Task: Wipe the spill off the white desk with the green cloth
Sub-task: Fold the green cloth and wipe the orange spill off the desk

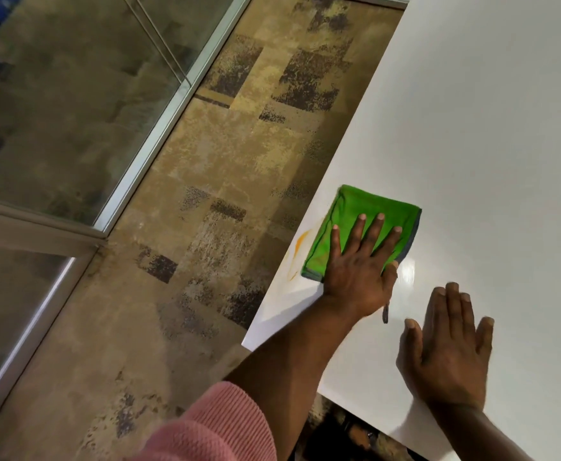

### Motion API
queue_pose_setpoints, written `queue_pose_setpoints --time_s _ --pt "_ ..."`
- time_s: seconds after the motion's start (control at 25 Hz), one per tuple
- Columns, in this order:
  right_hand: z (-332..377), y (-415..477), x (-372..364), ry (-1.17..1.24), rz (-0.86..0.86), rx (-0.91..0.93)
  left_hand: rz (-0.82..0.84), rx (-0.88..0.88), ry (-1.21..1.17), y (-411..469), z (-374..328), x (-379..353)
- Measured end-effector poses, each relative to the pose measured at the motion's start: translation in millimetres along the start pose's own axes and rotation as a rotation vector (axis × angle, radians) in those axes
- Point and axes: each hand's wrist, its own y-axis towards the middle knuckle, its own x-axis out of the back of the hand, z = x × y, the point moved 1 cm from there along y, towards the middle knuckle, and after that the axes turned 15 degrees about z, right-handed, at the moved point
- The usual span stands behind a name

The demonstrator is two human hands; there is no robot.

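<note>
A folded green cloth (365, 221) with a grey hem lies flat on the white desk (488, 144), close to the desk's left edge. My left hand (360, 271) presses down on the cloth's near half with fingers spread. Just left of the cloth, an orange smear of spill (300, 242) streaks the desk along its edge. My right hand (449, 351) rests flat on the bare desk to the right and nearer to me, fingers apart, holding nothing.
The desk's left edge drops to a patterned brown carpet (226, 181). A glass partition with a metal frame (159, 134) runs along the far left. A pink sleeve (212, 430) covers my left upper arm.
</note>
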Motion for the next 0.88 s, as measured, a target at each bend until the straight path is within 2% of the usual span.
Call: queue_pose_setpoints --time_s 0.2,0.4,0.56,0.88 --pt "1 0 -1 0.008 0.019 -0.017 -0.012 0.053 0.009 35 19 18" --pt "1 -1 -4 0.025 0.025 -0.026 -0.083 0.184 -0.053 26 43 18" --pt "0 0 -5 0.047 0.039 -0.033 -0.132 0.258 -0.133 2 56 11" --pt "-1 -3 -3 0.051 0.029 0.002 -0.107 0.376 -0.143 -101 63 -26"
